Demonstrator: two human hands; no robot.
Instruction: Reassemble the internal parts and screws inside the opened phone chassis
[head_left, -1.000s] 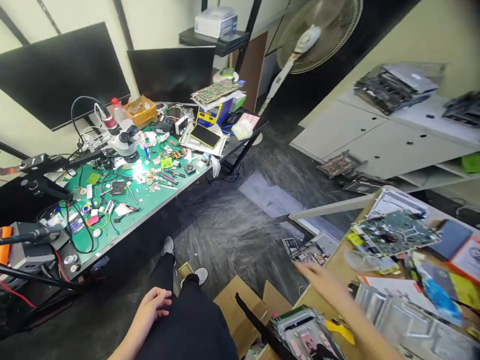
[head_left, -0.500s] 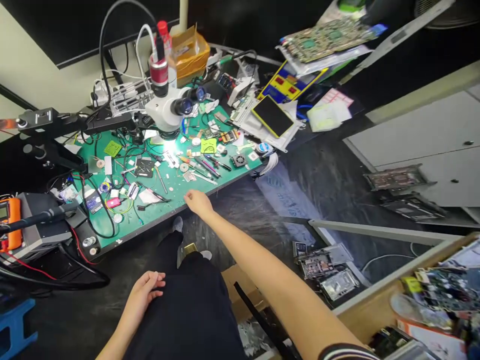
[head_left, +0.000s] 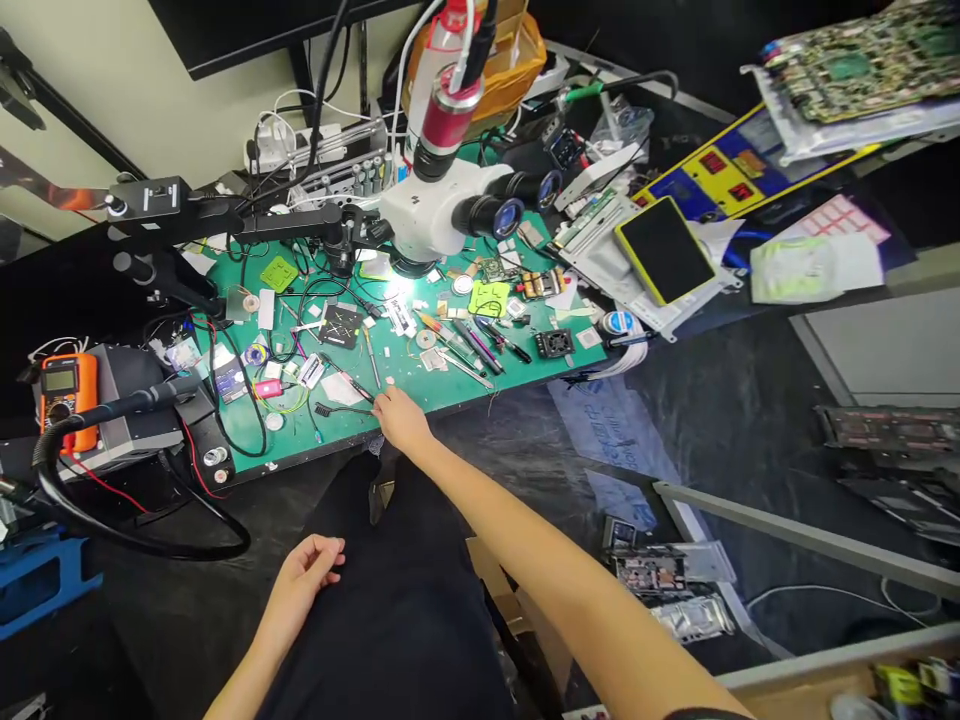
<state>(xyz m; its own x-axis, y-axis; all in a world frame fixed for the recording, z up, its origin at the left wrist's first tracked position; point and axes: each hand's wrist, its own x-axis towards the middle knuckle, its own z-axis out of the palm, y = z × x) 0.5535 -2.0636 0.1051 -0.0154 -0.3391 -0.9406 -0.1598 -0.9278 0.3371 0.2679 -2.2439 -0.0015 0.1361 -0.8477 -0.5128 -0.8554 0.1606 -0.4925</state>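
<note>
Right hand [head_left: 403, 420] is resting at the near edge of the green mat [head_left: 409, 365], its forearm spanning from the lower right. Its fingers are bunching close together at the tips; whether they are gripping anything, cannot tell, the contact being too small to read. Two tools are ending right at those fingertips: a black brush [head_left: 322, 409], lying near the bench edge with its bristle end pointing left, and a dark slender tool [head_left: 360, 390], slanting up and left beside a white paper [head_left: 341, 387]. A silver pen-like tool [head_left: 373, 358] is lying just beyond the same fingertips, pointing away from the person. Left hand [head_left: 304, 572] is hanging over the dark trousers [head_left: 382, 620], well apart from the bench; its fingers are curling loosely, thumb standing slightly apart, nothing showing in the grasp. Behind the tools, a black square pad [head_left: 341, 326] is lying flat; a microscope [head_left: 431, 215] is standing over the back of the mat, a bright patch of light glowing under its lens. More pens and tweezers [head_left: 465, 367] are lying to the right of the hand, a small black fan [head_left: 555, 344] sitting past them. Far left, an orange multimeter [head_left: 69, 378] is leaning by a grey box [head_left: 139, 395].
</note>
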